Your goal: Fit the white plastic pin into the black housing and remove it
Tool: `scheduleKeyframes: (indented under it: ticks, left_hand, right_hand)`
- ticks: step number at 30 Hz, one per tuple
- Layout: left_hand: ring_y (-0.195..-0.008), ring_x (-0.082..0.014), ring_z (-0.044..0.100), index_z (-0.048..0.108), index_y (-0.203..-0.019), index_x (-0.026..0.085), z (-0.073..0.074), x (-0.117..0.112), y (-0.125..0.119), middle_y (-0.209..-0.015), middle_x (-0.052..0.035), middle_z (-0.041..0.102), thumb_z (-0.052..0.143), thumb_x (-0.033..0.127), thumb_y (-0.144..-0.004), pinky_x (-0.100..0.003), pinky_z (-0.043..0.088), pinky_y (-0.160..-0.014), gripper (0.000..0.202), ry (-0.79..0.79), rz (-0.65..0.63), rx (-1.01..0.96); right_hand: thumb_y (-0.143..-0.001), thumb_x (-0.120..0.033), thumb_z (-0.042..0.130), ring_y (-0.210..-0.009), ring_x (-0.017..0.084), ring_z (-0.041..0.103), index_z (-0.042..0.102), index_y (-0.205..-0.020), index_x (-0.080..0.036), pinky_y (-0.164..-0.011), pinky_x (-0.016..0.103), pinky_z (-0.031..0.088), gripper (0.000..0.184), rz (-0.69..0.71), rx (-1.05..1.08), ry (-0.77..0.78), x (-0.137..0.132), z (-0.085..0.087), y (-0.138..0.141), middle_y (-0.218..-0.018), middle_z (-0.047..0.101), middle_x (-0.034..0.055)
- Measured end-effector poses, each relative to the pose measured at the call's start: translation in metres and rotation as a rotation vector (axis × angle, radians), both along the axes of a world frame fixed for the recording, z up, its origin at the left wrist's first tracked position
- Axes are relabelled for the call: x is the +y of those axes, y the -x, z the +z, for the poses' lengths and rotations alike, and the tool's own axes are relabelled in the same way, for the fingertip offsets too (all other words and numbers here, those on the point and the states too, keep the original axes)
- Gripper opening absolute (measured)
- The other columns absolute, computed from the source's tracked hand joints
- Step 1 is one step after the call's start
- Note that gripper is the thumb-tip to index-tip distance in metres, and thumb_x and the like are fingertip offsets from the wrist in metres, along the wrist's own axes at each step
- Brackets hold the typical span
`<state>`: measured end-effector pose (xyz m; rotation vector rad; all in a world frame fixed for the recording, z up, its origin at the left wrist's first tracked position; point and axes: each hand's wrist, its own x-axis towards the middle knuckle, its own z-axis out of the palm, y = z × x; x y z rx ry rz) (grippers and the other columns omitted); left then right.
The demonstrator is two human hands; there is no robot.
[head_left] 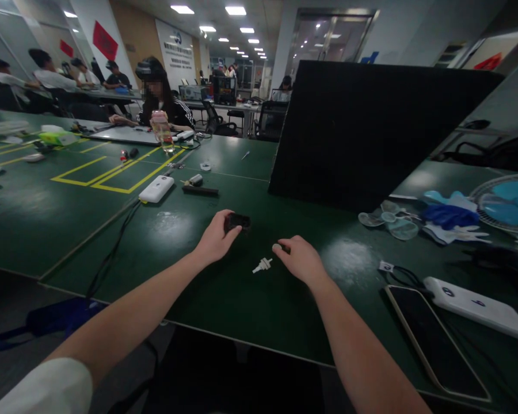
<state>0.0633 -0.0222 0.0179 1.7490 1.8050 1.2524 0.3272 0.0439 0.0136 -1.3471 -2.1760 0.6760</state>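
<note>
My left hand (pixel 216 237) is closed round a small black boxy part (pixel 240 221), held just above the green table (pixel 224 310). To its right, my right hand (pixel 300 257) pinches a small, pale round piece (pixel 277 247) between thumb and forefinger. On the tabletop between the two hands lies a white plastic shaft-like part (pixel 262 265) with a wider collar. The right fingertips are close to it but apart from it. What the curled fingers of the right hand cover is hidden.
Behind my hands stands a large black panel (pixel 362 132). Fan blades (pixel 391 219), gloves (pixel 453 221) and a fan (pixel 509 201) lie at right, with a phone (pixel 435 339) and white power bank (pixel 479 307) nearer. Another power bank (pixel 157 189) and a black strip (pixel 201 190) lie left. A person (pixel 166 103) sits opposite.
</note>
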Motion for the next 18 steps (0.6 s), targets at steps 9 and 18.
scheduleKeyframes:
  ticks: [9,18]
  left_hand:
    - [-0.103,-0.0241,0.067,0.048,-0.130,0.024,0.009,-0.011,-0.025,-0.119,-0.0076,0.065,0.062,0.037,-0.089,-0.042,0.054,-0.090,0.045,0.128,-0.105,0.048]
    - [-0.094,-0.0223,0.068,0.051,-0.127,0.025,0.010,-0.017,-0.030,-0.111,-0.0046,0.069,0.066,0.036,-0.086,-0.039,0.056,-0.079,0.044,0.093,-0.273,0.062]
  right_hand:
    - [-0.085,-0.042,0.068,-0.083,0.022,0.061,0.074,-0.094,-0.028,-0.074,0.042,0.053,0.018,0.081,0.305,-0.103,-0.016,0.018,0.011,-0.099,0.067,0.0054]
    - [-0.095,-0.036,0.055,-0.088,0.024,0.062,0.075,-0.104,-0.034,-0.080,0.044,0.050,0.022,0.296,0.145,-0.291,-0.038,0.029,0.039,-0.095,0.070,0.0047]
